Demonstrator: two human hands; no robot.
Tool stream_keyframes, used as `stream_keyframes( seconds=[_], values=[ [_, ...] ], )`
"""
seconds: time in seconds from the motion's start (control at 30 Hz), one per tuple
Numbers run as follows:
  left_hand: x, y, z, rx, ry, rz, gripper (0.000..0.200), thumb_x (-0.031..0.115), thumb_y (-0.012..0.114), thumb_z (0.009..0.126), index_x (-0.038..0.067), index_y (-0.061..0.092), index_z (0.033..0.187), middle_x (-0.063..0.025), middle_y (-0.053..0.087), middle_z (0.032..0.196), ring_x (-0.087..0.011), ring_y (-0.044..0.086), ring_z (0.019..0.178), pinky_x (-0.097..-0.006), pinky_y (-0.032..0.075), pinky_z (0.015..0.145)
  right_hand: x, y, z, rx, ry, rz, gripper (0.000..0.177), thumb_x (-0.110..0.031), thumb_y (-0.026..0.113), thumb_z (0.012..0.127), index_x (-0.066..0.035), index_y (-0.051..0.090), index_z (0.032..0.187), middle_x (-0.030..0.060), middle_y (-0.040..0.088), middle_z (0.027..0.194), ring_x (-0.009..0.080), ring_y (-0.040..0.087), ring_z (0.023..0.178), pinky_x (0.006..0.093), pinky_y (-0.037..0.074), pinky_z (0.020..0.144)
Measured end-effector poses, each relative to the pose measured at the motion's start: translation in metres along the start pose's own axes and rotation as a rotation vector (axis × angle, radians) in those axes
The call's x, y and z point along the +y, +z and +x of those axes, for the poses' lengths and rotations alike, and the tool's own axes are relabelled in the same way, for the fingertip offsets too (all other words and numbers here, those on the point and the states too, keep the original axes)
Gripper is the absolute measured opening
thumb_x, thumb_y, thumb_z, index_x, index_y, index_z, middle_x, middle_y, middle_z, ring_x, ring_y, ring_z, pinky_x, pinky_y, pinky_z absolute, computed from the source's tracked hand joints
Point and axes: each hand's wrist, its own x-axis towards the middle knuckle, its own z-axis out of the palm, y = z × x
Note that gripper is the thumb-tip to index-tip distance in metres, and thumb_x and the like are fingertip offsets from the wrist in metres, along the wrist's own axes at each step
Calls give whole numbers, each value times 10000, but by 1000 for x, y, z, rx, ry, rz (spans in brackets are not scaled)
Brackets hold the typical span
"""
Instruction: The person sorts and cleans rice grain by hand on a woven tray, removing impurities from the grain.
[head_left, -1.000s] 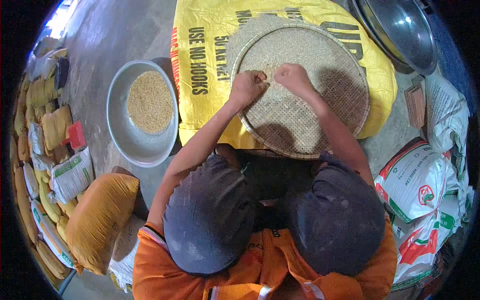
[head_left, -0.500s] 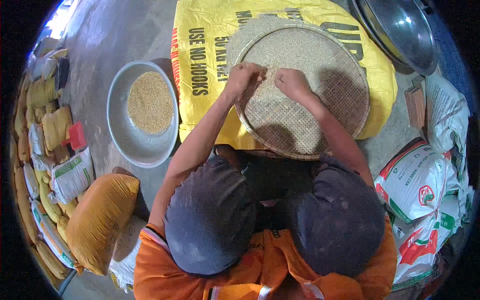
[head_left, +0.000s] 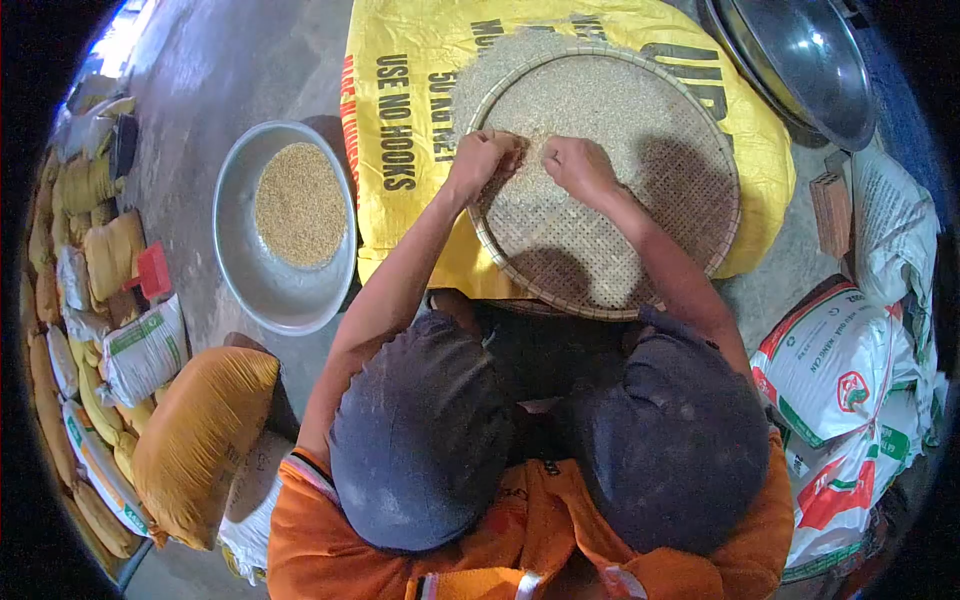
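Observation:
A round woven bamboo tray [head_left: 690,262] lies on a yellow sack [head_left: 400,225]. Pale grain [head_left: 600,95] is spread over its far part, while the weave shows through nearer to me. My left hand [head_left: 486,163] is at the tray's left side with its fingers curled together. Facing it over the grain is my right hand [head_left: 580,168], its fingers closed in a pinch. Whatever lies between the fingertips of either hand is too small to make out. More pale grain [head_left: 505,55] lies on the sack beyond the tray's rim.
A metal basin [head_left: 240,270] holding golden grain [head_left: 300,205] stands on the floor to the left. Large metal bowls [head_left: 800,60] sit at the far right. Filled sacks [head_left: 205,440] line the left side, and white sacks [head_left: 835,360] stand at the right beside bricks [head_left: 831,212].
My right hand has shifted slightly left, closer to my left hand. My left hand has barely moved, and the tray and basin stay in place.

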Motion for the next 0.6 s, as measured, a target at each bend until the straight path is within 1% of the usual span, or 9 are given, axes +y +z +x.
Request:
stream_keyframes(
  seconds=[0.03, 0.1, 0.17, 0.23, 0.37, 0.4, 0.43, 0.53, 0.6],
  values=[
    [0, 2, -2, 0, -2, 1, 167, 131, 578, 866, -13, 642, 810, -64, 623, 709, -135, 557, 612, -274, 450, 565, 2, 0, 0, 7, -12, 20, 123, -179, 616, 773, -90, 663, 844, 104, 673, 752, 280, 662, 682, 395, 513, 669],
    [0, 10, -7, 69, 149, 115, 201, 170, 709, 795, -24, 664, 769, -48, 643, 679, -110, 564, 595, -273, 464, 555, 7, -6, 3, 16, 24, 147, 136, -185, 618, 774, -87, 667, 854, 101, 677, 754, 254, 662, 674, 380, 515, 662],
    [1, 18, -10, 125, 233, 279, 192, 165, 718, 805, -21, 672, 813, -62, 663, 714, -130, 587, 611, -281, 473, 580, 12, -13, 4, 22, 63, 270, 148, -190, 620, 774, -83, 671, 864, 98, 682, 757, 228, 662, 665, 364, 516, 654],
    [1, 24, -9, 183, 322, 445, 190, 160, 726, 816, -19, 680, 858, -76, 683, 748, -150, 609, 627, -290, 482, 605, 14, -22, 6, -91, 304, 485, 160, -190, 618, 777, -79, 679, 874, 90, 686, 754, 185, 658, 655, 339, 516, 647],
    [9, 32, -11, 140, 326, 758, 239, 212, 761, 790, -4, 679, 851, -98, 686, 737, -158, 632, 638, -310, 487, 623, 14, -22, 7, -120, 338, 585, 158, -193, 612, 781, -81, 679, 869, 85, 686, 756, 200, 664, 676, 339, 516, 654],
    [9, 32, -11, 111, 314, 869, 245, 224, 763, 786, 0, 675, 833, -106, 679, 720, -158, 630, 634, -313, 485, 622, 14, -16, 8, -31, 215, 442, 149, -192, 610, 792, -83, 677, 868, 89, 682, 754, 209, 666, 689, 351, 517, 663],
    [6, 32, -10, 111, 314, 869, 245, 224, 763, 786, 0, 675, 833, -106, 679, 720, -158, 630, 634, -313, 485, 622, 15, -11, 9, 58, 94, 298, 141, -192, 609, 802, -85, 675, 866, 94, 679, 753, 218, 668, 702, 362, 519, 672],
    [2, 33, -8, 173, 447, 826, 220, 214, 727, 799, 5, 679, 750, -105, 662, 655, -192, 620, 586, -325, 497, 599, 12, -4, 5, 58, 55, 148, 135, -192, 605, 823, -78, 668, 859, 111, 675, 764, 242, 666, 716, 386, 515, 686],
    [3, 30, -8, 104, 257, 317, 235, 196, 686, 830, 2, 627, 712, -32, 619, 642, -111, 552, 588, -284, 460, 572, 6, -2, 2, 57, 31, 30, 130, -192, 608, 827, -80, 669, 857, 110, 675, 764, 244, 664, 711, 389, 515, 690]
  ],
)
